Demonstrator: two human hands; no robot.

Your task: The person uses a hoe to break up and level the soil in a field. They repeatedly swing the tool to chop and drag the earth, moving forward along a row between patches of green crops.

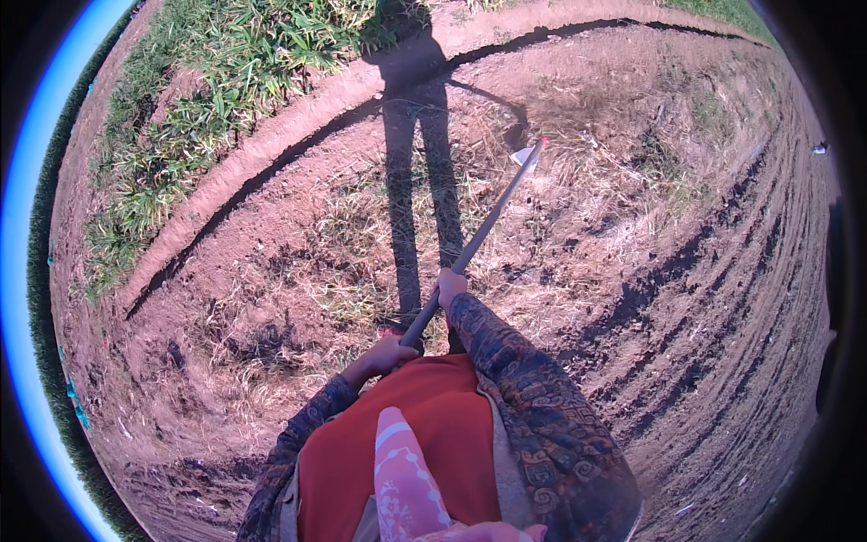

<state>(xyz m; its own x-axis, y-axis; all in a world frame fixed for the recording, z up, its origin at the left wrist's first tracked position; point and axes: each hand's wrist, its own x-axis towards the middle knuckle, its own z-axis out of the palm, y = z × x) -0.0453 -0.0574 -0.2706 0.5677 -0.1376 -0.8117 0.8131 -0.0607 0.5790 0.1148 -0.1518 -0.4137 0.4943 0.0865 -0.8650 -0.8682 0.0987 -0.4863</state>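
Note:
A long-handled hoe (489,222) slants from my waist up toward the right. Its pale metal blade (526,158) is at the far end, over dry grass, and I cannot tell whether it touches the ground. My left hand (389,355) grips the handle's near end, close to my body. Farther along the handle, my right hand (450,288) is closed around it with that arm stretched forward. Cut or dried grass (366,271) lies scattered over the soil in front of me.
A low soil ridge (271,146) curves across the far side, with leafy green plants (250,88) beyond it. Furrowed soil (731,298) runs along the right. My shadow (413,135) falls ahead over the dry grass and ridge.

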